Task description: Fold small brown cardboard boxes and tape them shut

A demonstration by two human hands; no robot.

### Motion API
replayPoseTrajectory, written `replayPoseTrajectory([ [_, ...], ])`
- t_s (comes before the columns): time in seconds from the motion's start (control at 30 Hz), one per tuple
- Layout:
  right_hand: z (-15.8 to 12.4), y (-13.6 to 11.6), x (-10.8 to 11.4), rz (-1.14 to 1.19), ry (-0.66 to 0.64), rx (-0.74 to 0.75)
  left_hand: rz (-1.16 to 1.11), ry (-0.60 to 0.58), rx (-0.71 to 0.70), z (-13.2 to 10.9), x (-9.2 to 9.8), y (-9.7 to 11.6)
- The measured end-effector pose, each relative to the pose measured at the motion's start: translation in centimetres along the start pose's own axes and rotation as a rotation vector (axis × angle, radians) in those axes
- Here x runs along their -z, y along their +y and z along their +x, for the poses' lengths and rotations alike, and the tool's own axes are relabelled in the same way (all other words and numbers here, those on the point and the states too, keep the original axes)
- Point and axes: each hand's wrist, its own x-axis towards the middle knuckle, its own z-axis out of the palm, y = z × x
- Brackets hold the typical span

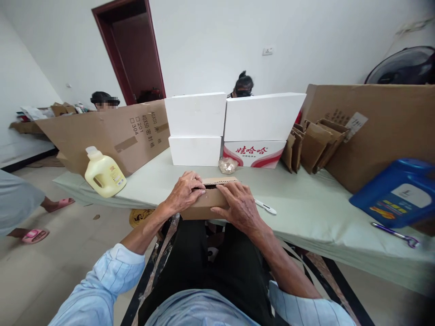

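Observation:
A small brown cardboard box rests at the table's near edge, with a dark gap along its top below a perforated flap. My left hand grips its left top edge, fingers bent over the flap and thumb near the gap. On the other side my right hand is wrapped over the right top edge, thumb against the front face. What lies inside the box is hidden. A white utility knife lies just right of my right hand. Beyond the box sits a roll of clear tape.
White boxes and a red-printed carton stand stacked behind. A yellow jug is at left, a blue jug and purple pen at right. Folded cardboard leans on a large carton. People are across the table and at left.

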Motion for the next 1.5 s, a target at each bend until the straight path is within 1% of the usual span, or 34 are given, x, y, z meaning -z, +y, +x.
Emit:
replayPoseTrajectory([
  [0.2, 0.2, -0.26, -0.07, 0.047, -0.004, -0.01, -0.056, 0.061, 0.049, 0.18, -0.15, -0.02],
  [0.3, 0.21, -0.19, -0.02, 0.056, -0.009, -0.01, -0.067, 0.072, 0.066, 0.28, -0.18, 0.11],
  [0.5, 0.22, -0.04, -0.16, 0.052, -0.017, -0.012, -0.079, 0.102, 0.009, 0.17, -0.36, 0.54],
  [0.6, 0.26, 0.04, -0.36, 0.042, -0.006, -0.018, -0.032, 0.067, -0.02, 0.04, -0.35, 0.61],
  [0.77, 0.3, -0.17, -0.38, 0.048, 0.01, -0.013, 0.067, 0.002, 0.0, -0.07, 0.16, 0.43],
  [0.87, 0.22, -0.42, -0.37, 0.05, 0.018, -0.008, 0.045, -0.022, 0.006, -0.01, 0.43, 0.33],
  [1.03, 0.05, -0.72, -0.46, 0.067, 0.024, -0.018, -0.073, 0.011, 0.021, 0.07, 0.38, 0.18],
  [1.2, 0.07, -0.87, -0.34, 0.059, 0.018, -0.02, -0.093, 0.047, 0.015, -0.12, 0.29, 0.24],
  [1.33, 0.08, -0.88, -0.38, 0.063, 0.008, -0.012, -0.024, 0.045, -0.027, -0.29, 0.33, 0.56],
  [1.5, -0.02, -0.81, -0.76, 0.067, 0.024, -0.013, 0.248, -0.047, -0.09, -0.49, 0.13, 0.75],
])
